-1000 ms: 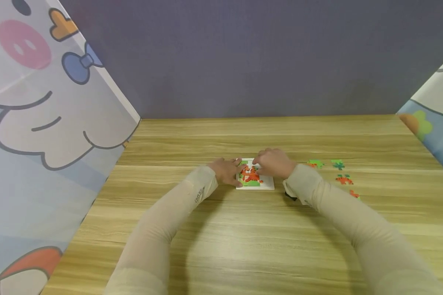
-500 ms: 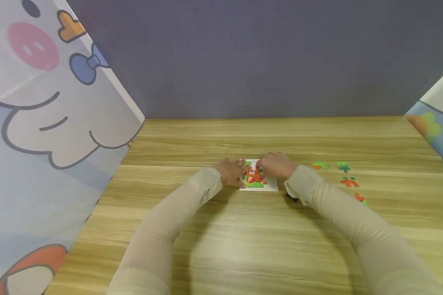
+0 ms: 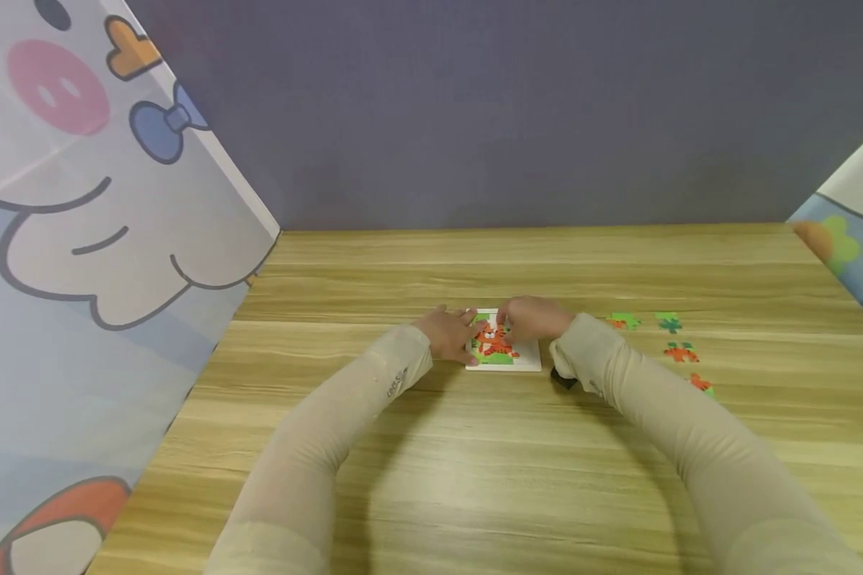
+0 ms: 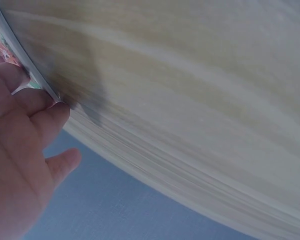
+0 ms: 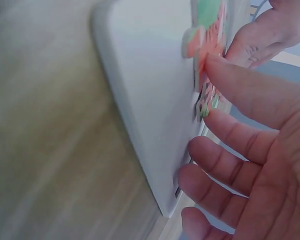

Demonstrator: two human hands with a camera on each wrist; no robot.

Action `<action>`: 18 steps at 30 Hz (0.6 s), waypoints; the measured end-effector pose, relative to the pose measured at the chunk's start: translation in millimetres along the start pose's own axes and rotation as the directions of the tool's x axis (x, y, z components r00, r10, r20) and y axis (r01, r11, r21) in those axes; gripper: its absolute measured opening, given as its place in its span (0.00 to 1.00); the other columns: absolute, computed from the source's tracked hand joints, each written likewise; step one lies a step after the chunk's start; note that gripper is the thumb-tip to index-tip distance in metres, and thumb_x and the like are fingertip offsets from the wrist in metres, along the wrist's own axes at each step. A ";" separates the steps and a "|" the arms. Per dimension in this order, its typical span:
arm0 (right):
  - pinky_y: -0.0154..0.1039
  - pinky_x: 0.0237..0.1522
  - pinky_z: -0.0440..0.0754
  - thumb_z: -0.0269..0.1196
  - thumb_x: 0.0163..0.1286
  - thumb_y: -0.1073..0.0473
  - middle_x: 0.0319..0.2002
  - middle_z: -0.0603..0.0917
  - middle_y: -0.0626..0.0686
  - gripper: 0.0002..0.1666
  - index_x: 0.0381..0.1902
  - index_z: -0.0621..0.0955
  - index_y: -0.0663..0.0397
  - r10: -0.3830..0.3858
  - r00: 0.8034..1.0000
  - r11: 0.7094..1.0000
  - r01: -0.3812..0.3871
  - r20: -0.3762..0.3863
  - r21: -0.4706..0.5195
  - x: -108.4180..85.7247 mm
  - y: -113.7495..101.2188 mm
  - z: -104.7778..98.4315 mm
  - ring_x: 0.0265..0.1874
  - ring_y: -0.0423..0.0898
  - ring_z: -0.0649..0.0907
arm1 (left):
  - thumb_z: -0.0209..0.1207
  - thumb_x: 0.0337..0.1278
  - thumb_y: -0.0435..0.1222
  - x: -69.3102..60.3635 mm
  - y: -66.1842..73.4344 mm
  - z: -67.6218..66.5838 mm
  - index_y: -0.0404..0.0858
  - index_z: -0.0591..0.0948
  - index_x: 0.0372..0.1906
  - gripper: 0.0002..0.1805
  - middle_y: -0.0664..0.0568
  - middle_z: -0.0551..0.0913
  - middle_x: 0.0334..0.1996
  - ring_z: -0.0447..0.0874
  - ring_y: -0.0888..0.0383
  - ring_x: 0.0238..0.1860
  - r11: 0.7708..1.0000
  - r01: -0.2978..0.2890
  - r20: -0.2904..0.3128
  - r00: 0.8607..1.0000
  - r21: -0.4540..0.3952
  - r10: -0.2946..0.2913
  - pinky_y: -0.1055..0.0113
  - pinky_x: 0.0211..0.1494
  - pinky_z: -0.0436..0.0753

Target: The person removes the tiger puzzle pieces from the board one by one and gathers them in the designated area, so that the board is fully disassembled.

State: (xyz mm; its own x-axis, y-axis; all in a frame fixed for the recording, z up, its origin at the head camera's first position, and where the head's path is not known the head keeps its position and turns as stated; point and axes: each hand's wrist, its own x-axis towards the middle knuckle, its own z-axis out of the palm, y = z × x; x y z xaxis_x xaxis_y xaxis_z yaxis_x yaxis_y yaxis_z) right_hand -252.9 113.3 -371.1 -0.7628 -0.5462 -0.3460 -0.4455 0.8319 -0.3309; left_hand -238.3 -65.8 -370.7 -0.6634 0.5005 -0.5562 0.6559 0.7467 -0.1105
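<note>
A white jigsaw board (image 3: 525,359) lies on the table, its left part filled with an orange tiger picture (image 3: 495,343) on green. My left hand (image 3: 447,334) rests on the board's left side with its fingers spread; in the left wrist view its fingertips touch the board's edge. My right hand (image 3: 535,318) is over the board's upper right. In the right wrist view, thumb and index finger of that hand pinch a small orange and green puzzle piece (image 5: 202,82) at the picture's edge. The other fingers lie loosely bent along the board.
Several loose puzzle pieces lie to the right on the wooden table (image 3: 431,479), among them a green one (image 3: 669,323) and an orange one (image 3: 682,352). A small black object (image 3: 564,378) shows under the right cuff. A grey panel (image 3: 511,112) stands behind the table.
The view shifts slightly. My right hand stays over the board's upper right with only small finger movements, and the left hand keeps its place on the board.
</note>
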 end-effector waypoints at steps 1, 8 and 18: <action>0.42 0.34 0.78 0.67 0.60 0.59 0.37 0.82 0.52 0.21 0.51 0.80 0.62 -0.001 1.000 1.000 0.001 0.004 0.014 0.7 0.4 -0.2 0.32 0.45 0.79 | 0.44 0.63 0.63 -0.3 0.0 0.0 0.48 0.45 0.77 0.45 0.48 0.40 0.76 0.41 0.55 0.75 1.000 -0.001 -0.001 1.000 0.002 0.001 0.51 0.74 0.45; 0.38 0.30 0.74 0.65 0.59 0.63 0.31 0.78 0.51 0.14 0.43 0.77 0.59 -0.015 1.000 0.991 0.018 -0.023 0.134 1.6 3.3 -0.2 0.27 0.45 0.75 | 0.45 0.63 0.62 -0.5 0.6 -0.6 0.48 0.45 0.77 0.45 0.48 0.40 0.76 0.41 0.54 0.75 1.000 0.001 0.008 1.000 0.015 -0.001 0.51 0.74 0.45; 0.39 0.28 0.76 0.54 0.69 0.69 0.32 0.84 0.53 0.04 0.40 0.76 0.62 -0.063 0.992 0.899 0.102 -0.105 0.426 -12.9 5.7 0.7 0.26 0.47 0.80 | 0.45 0.63 0.62 -0.4 1.6 -2.0 0.47 0.46 0.77 0.44 0.48 0.40 0.76 0.42 0.54 0.75 1.000 0.006 0.014 1.000 0.011 -0.007 0.52 0.74 0.45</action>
State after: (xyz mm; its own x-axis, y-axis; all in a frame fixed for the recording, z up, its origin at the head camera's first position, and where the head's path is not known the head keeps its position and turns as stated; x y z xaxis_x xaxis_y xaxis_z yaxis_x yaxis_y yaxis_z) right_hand -245.2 125.1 -369.1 -0.7779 -0.5846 -0.2305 -0.2791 0.6501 -0.7067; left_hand -237.8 -63.9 -369.0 -0.6628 0.4896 -0.5665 0.6557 0.7448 -0.1235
